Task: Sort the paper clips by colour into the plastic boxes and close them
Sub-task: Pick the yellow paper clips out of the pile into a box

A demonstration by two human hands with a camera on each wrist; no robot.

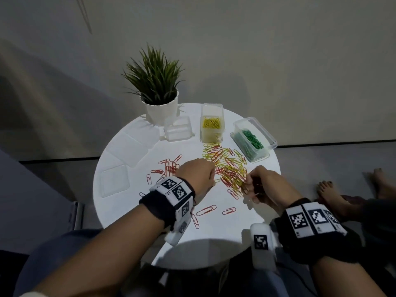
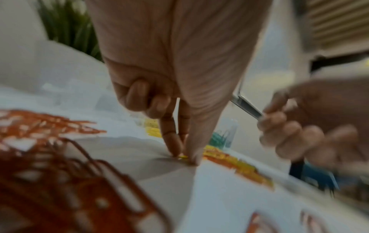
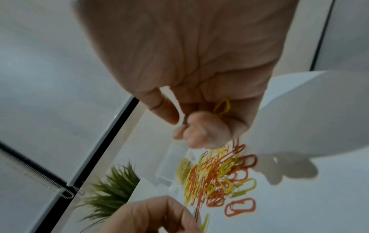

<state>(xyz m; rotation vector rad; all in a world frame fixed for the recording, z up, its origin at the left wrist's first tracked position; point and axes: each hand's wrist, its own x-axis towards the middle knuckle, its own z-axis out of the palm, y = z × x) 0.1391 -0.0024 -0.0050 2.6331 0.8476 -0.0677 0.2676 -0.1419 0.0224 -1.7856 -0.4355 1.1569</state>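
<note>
Round white table (image 1: 120, 211), bearing all below
Potted plant (image 1: 155, 82), far edge
Three clear boxes: empty (image 1: 177, 130), yellow-filled (image 1: 211, 125), green-filled (image 1: 251, 139)
Mixed red and yellow clips (image 1: 230, 168), centre; red clips (image 1: 167, 168), left
Left hand (image 1: 196, 174): fingertips (image 2: 175, 149) pinching yellow clip (image 2: 183, 157) on tabletop
Right hand (image 1: 263, 185): curled round yellow clips (image 3: 221, 108)
</note>
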